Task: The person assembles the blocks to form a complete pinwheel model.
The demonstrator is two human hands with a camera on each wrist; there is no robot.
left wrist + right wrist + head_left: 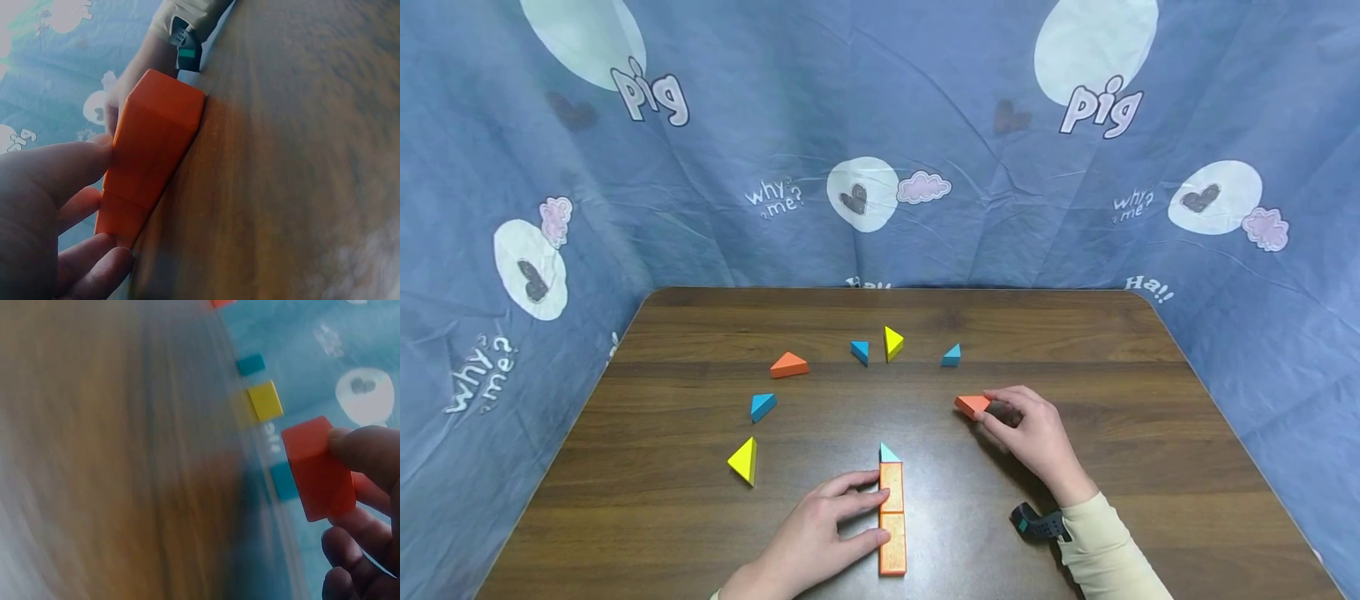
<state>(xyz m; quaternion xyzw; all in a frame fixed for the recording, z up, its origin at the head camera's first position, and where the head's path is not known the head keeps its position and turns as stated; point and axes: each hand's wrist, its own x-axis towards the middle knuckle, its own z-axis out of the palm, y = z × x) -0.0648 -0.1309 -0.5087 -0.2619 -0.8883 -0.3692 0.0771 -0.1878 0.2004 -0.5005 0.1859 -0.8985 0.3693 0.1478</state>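
My right hand point(1037, 437) pinches an orange triangular block point(972, 406) between thumb and fingers, over the right part of the table. The right wrist view shows a side face of that orange block point(315, 472) under my thumb. Two orange rectangular blocks lie end to end in a column, a far one point(893, 480) and a near one point(892, 558). A pale blue triangular block point(888, 454) adjoins the column's far end. My left hand point(820, 525) rests its thumb and fingers along the column's left side, fairly straight. Close up, the orange column point(153, 134) hides part of my right hand.
Triangular blocks lie in an arc on the wooden table point(647, 500): yellow point(744, 461), blue point(763, 407), orange point(789, 365), blue point(861, 352), yellow point(892, 343) and blue point(951, 356). A patterned blue cloth point(985, 242) hangs around the table.
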